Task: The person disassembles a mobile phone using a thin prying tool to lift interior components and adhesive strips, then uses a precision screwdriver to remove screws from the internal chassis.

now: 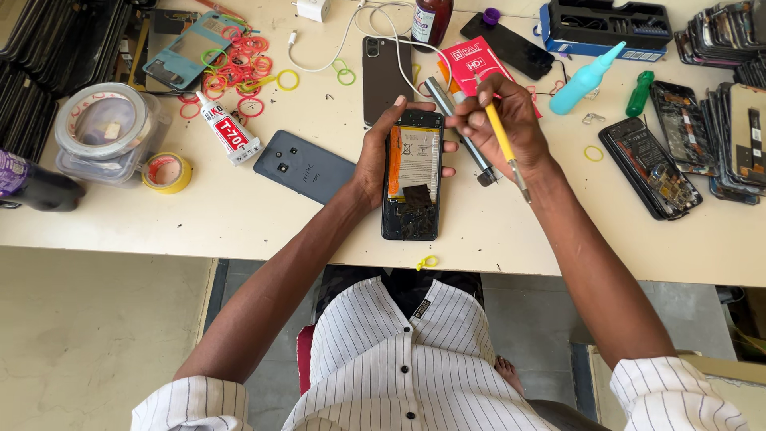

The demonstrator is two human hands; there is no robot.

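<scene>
A cream worktable (239, 223) is seen from above, with a bare floor on its near side and stacks of phone parts along the far left and far right edges. At the middle of the table an opened phone (412, 175) is held upright in the view, its back cover off: a pale battery with an orange strip on its left side fills the upper part, and dark boards and a black patch are exposed in the lower part. The left hand (375, 156) is wrapped around the phone's left edge, thumb over the far end, fingers showing at the right edge. The right hand (503, 120) is closed around a yellow-handled tool (501, 140), whose metal tip points toward the near right; its fingertips are brought to the phone's far right corner. A grey metal cylinder (463, 132) lies just right of the phone, under that hand. To the left a dark back cover (303, 166) and a glue tube (226, 129) are laid, with coloured rubber bands (235, 68) farther off. A teal squeeze bottle (584, 78) is placed at the far right.
</scene>
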